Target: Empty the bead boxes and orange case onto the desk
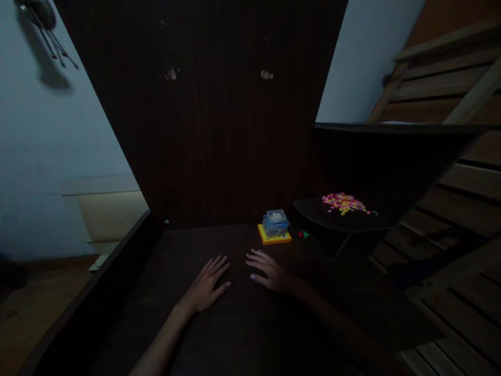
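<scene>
My left hand (206, 284) lies flat on the dark wooden desk top (227, 334), its fingers a little spread and nothing in them. To its right my right hand (269, 271) rests palm down on the same surface, fingers apart, also holding nothing. Just beyond the right hand sits a stack of clear plastic boxes (275, 222), some with a blue tint. Under the boxes is a flat yellow-orange item (275, 240), whose kind I cannot make out. A small red and green object (302, 234) lies right of the stack.
A small raised dark shelf (309, 210) on the right bears a heap of pink, red and yellow small pieces (343, 202). A tall dark panel (219, 130) stands behind the desk. A raised edge (94, 297) runs along the left. Wooden slats (465, 177) stand at the right.
</scene>
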`<state>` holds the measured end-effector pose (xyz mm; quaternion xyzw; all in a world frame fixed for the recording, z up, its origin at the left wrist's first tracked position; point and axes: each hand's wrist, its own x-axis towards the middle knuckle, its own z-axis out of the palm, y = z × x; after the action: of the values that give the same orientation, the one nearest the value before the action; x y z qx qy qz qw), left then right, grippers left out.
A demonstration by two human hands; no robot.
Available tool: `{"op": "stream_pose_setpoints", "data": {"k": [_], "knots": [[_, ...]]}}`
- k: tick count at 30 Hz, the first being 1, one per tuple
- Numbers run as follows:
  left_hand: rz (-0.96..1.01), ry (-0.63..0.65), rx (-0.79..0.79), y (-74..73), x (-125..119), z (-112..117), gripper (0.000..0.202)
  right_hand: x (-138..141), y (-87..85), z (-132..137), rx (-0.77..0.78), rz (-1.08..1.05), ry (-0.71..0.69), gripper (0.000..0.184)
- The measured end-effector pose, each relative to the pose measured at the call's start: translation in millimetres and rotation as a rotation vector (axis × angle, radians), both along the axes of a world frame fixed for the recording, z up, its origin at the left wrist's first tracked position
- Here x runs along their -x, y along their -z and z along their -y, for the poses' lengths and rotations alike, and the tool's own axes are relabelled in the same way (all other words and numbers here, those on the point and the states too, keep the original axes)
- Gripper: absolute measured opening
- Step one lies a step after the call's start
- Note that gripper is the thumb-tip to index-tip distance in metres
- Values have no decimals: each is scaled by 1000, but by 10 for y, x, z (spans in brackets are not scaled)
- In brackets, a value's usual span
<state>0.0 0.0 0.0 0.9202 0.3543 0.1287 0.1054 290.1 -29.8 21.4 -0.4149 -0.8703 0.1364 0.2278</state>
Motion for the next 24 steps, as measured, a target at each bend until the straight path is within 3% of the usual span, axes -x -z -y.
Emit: {"op": "stream_pose_setpoints", "data": {"k": [3,6,8,10,12,15,17,21,24], "knots": [[8,6,14,-20,-4,7,56,-206,-343,-121,-179,-108,32,41],[20,-1,24,-43,-9,15,56,-491,-723,-328,-342,-149,179,47],[24,-9,30,-59,-13,21,56,-693,-860,-501,-389,-124,265,52],[24,-17,37,-76,-18,30,56,-869,-857,-677,-366,-78,320,60],[22,-21,43,-92,-22,40,56,-995,-749,-824,-286,-12,331,65],[25,-24,55,-104,-21,53,57,-1090,-574,-954,-220,49,296,56],[36,-28,61,-104,-19,58,57,-1110,-549,-973,-230,50,281,49],[83,-57,100,-110,-24,66,63,-1012,-696,-863,-297,6,259,41],[161,-123,134,-122,-50,74,70,-704,-734,-663,-328,-46,263,37]]}}
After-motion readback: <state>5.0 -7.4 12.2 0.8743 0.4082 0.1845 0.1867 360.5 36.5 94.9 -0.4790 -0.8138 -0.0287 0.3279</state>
